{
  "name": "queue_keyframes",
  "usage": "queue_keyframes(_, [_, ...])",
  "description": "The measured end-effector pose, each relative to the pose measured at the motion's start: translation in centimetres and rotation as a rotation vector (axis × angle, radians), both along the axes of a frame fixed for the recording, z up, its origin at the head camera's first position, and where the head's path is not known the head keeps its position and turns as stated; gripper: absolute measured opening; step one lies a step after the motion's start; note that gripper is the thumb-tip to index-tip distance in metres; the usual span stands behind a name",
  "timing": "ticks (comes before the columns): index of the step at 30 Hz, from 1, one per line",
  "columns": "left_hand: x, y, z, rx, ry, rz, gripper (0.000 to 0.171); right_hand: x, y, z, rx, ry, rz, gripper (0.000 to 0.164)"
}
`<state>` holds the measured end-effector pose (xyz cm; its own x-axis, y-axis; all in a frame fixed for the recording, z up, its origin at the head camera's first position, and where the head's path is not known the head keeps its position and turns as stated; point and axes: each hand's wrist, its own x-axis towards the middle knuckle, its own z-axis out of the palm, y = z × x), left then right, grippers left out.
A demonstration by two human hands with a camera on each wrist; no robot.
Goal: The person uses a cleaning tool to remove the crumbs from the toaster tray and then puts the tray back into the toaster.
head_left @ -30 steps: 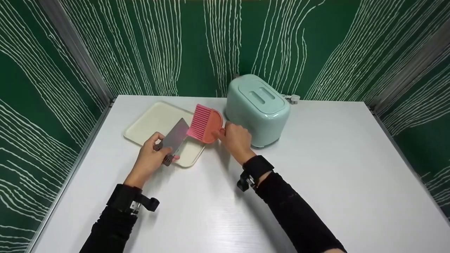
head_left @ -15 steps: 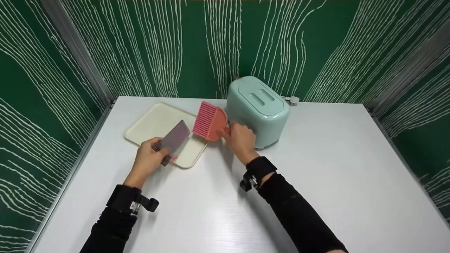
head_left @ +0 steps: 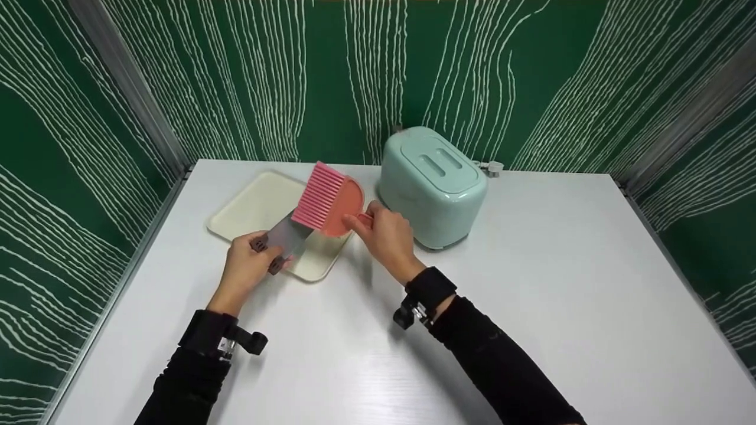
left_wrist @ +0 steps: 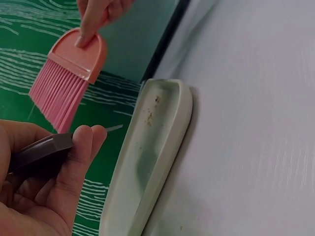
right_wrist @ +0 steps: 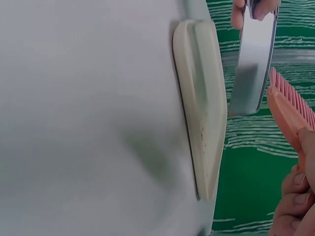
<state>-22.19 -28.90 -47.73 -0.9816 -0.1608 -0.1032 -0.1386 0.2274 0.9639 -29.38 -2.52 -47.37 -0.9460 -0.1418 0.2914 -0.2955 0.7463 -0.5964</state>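
Observation:
My left hand [head_left: 245, 265] pinches the dark end of a flat metal toaster crumb tray [head_left: 286, 237], held tilted above the cream serving tray [head_left: 245, 203]. In my right hand [head_left: 387, 239] is a small brush [head_left: 341, 206] with pink bristles and an orange-pink head, its short handle gripped. The bristles overlap the far end of the crumb tray in the head view. From the right wrist, the brush [right_wrist: 288, 115] shows close beside the crumb tray's [right_wrist: 251, 69] lower end. Brown crumbs [left_wrist: 150, 117] lie in the serving tray.
A mint-green toaster [head_left: 437, 189] stands just right of the serving tray, close to my right hand. A white plug [head_left: 493, 167] lies behind it at the back edge. Green walls with white lines enclose the white table [head_left: 531, 307].
The brush first shifts slightly right, away from the crumb tray, then swings left so its bristles overlap the tray's far end. The left hand and crumb tray move only slightly.

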Motion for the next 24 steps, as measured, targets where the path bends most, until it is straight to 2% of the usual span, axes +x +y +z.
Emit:
queue_keyframes(3, [0.0, 0.1, -0.1, 0.036, 0.010, -0.016, 0.044, 0.2, -0.5, 0.1, 0.007, 0.026, 0.014, 0.051])
queue_keyframes(6, [0.1, 0.2, -0.2, 0.015, 0.027, -0.028, 0.043, 0.1, -0.6, 0.0, 0.012, 0.034, 0.003, 0.051])
queue_keyframes(10, [0.4, 0.3, -0.3, -0.007, 0.038, -0.033, 0.042, -0.2, -0.3, -0.3, 0.013, 0.015, -0.029, 0.051])
queue_keyframes(14, [0.6, 0.5, -0.2, 0.027, 0.033, -0.051, 0.043, -0.6, 0.3, -0.6, 0.004, -0.010, -0.060, 0.051])
queue_keyframes(17, [0.6, 0.6, -0.2, 0.016, 0.042, -0.061, 0.043, -0.8, 0.6, -0.8, 0.009, -0.019, -0.080, 0.051])
queue_keyframes(24, [0.7, 0.8, -0.4, -0.157, 0.151, -0.054, 0.034, -1.2, 1.3, -1.1, 0.035, -0.009, -0.109, 0.051])
